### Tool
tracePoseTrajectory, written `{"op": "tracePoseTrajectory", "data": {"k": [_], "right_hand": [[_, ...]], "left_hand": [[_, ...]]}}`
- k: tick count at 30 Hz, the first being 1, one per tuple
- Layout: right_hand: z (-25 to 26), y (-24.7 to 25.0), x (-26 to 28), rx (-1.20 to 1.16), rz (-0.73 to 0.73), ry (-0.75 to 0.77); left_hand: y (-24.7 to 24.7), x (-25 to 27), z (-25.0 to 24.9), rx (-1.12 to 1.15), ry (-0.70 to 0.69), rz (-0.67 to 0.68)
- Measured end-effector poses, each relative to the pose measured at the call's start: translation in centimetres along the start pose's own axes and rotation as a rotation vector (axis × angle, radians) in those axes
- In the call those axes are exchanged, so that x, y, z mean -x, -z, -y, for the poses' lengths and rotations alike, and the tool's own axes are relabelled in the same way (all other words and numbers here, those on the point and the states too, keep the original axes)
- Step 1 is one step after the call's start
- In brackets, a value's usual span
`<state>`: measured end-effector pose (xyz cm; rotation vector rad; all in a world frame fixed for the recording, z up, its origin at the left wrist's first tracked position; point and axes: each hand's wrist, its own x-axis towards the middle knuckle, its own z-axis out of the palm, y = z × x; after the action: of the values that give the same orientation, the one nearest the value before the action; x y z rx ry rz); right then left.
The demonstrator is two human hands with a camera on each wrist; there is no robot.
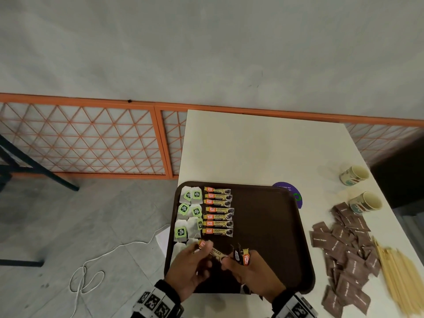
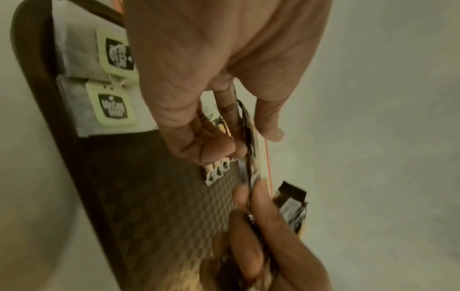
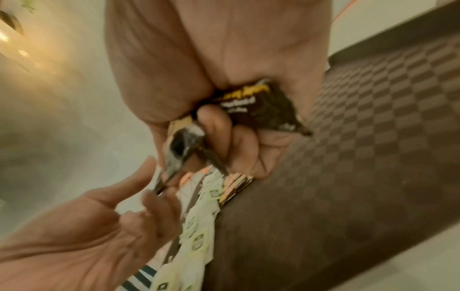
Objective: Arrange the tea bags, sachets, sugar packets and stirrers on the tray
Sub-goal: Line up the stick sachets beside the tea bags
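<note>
A brown tray (image 1: pixel 263 226) holds tea bags (image 1: pixel 190 210) in columns along its left side and a column of orange-and-brown coffee sachets (image 1: pixel 218 210) beside them. Over the tray's near left part my left hand (image 1: pixel 202 247) pinches one end of a single coffee sachet (image 1: pixel 214 250). My right hand (image 1: pixel 241 260) grips a small bundle of sachets (image 1: pixel 243 257), and its fingertips touch the single sachet's other end. The left wrist view shows that sachet (image 2: pixel 259 157) edge-on between both hands. In the right wrist view the bundle (image 3: pixel 261 106) sits in the curled fingers.
Brown sugar packets (image 1: pixel 348 255) lie in a loose pile on the white table (image 1: pixel 252 152) right of the tray, with wooden stirrers (image 1: pixel 399 276) beyond them near the right edge. Two paper cups (image 1: pixel 354 175) lie on their sides behind the pile. A purple sticker (image 1: pixel 289 191) shows behind the tray.
</note>
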<state>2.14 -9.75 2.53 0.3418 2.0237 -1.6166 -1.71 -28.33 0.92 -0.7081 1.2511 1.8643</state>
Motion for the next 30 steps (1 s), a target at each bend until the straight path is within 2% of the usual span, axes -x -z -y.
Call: {"op": "tracePoseTrajectory", "data": {"k": [2, 4, 6, 10, 13, 16, 20, 23, 30], "right_hand": [[-0.6, 1.1, -0.7, 0.079, 0.033, -0.056], [-1.2, 2.1, -1.9, 0.149, 0.024, -0.145], [-1.7, 3.0, -3.5, 0.25, 0.002, -0.232], [-2.3, 3.6, -6.5, 0.475, -0.005, -0.294], [-1.6, 4.0, -6.8, 0.648, -0.117, -0.33], [-0.5, 3.3, -6.0, 0.823, -0.209, -0.219], [0.0, -0.1, -5.7, 0.969, -0.156, -0.008], [-0.8, -1.4, -6.5, 1.03, -0.141, 0.019], [-1.2, -1.2, -7.5, 1.025, -0.184, 0.067]], "left_hand": [[1.1, -0.4, -0.5, -0.107, -0.086, -0.066], [2.3, -0.7, -0.7, -0.268, -0.183, -0.188], [3.2, -0.7, -0.7, -0.361, -0.226, -0.267], [4.3, 0.0, -0.5, -0.437, -0.178, -0.245], [4.8, 0.5, -0.4, -0.47, -0.193, -0.249], [5.2, 0.8, -0.5, -0.472, -0.212, -0.259], [5.2, 0.7, -0.6, -0.484, -0.223, -0.23], [4.9, 0.7, -0.8, -0.504, -0.249, -0.201], [5.5, 0.8, -0.8, -0.541, -0.285, -0.181]]}}
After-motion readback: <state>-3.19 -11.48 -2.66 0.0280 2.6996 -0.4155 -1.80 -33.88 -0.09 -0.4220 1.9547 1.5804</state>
